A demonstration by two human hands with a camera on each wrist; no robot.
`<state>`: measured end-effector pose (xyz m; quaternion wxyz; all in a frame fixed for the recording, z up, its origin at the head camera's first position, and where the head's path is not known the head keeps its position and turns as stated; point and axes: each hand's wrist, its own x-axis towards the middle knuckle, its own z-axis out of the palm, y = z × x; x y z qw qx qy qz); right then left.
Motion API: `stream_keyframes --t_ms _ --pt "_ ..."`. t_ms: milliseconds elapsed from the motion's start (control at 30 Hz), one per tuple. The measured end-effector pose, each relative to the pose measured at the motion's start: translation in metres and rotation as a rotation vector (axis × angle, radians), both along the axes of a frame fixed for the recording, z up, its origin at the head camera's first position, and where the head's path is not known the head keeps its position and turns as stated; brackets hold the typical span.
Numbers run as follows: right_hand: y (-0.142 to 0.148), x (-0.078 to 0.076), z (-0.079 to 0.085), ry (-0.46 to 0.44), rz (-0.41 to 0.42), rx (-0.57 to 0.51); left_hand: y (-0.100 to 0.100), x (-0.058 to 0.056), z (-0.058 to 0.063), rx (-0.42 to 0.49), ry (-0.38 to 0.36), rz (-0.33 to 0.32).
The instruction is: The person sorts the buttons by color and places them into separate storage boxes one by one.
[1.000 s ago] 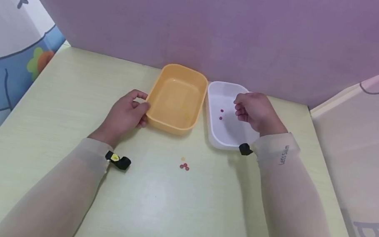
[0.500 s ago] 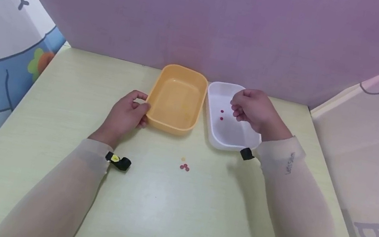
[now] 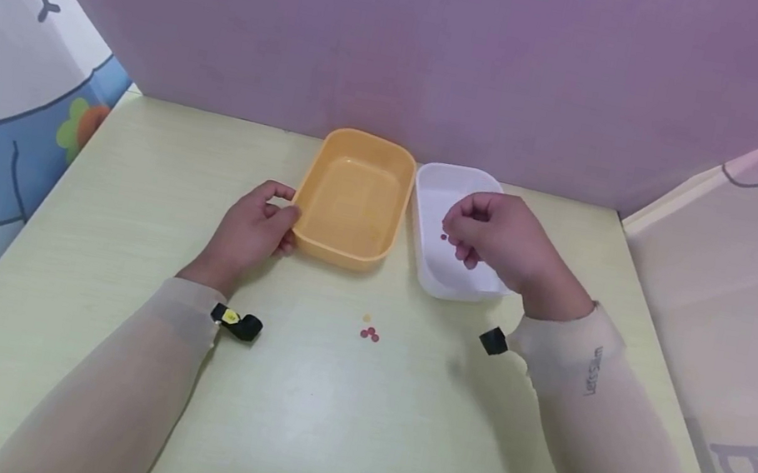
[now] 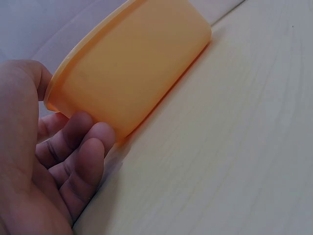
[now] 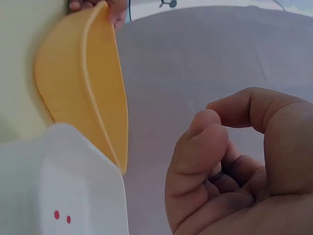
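Over white tray (image 3: 440, 277), right hand (image 3: 494, 233) is pinched, no piece visible; left hand (image 3: 250, 224) grips orange tray (image 3: 356, 194) beside it. Likely sorting red discs (image 5: 56, 215); next, loosen pinch.

smooth plastic orange tray (image 3: 353, 198)

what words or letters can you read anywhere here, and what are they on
"Lets Slim": on the right sleeve, sideways and slightly blurred.
"poo": on the right-hand wall, sideways; the last letter is cut off by the picture's edge.
Yellow label on the left wrist's black device: marks too small to read.
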<state>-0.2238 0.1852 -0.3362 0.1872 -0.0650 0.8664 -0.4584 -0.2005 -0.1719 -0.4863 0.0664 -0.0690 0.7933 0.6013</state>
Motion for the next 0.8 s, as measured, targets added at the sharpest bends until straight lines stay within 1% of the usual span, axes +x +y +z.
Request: stream_keyframes --t_ms 167,300,400,600,800 --pt "0.000 0.019 -0.010 0.011 0.065 0.051 0.000 0.001 0.001 0.001 0.007 0.000" --pt "-0.004 0.036 -0.019 0.019 0.130 0.051 -0.001 0.001 0.001 0.000 0.004 0.002" --pt "-0.009 0.050 -0.028 0.014 0.161 0.045 -0.002 0.001 0.001 -0.005 -0.003 0.005" --pt "-0.019 0.073 -0.054 -0.008 0.219 0.077 -0.001 0.000 0.001 -0.002 0.000 0.004" --pt "-0.024 0.084 -0.082 -0.012 0.239 0.097 -0.001 -0.001 0.001 0.000 -0.001 0.007"
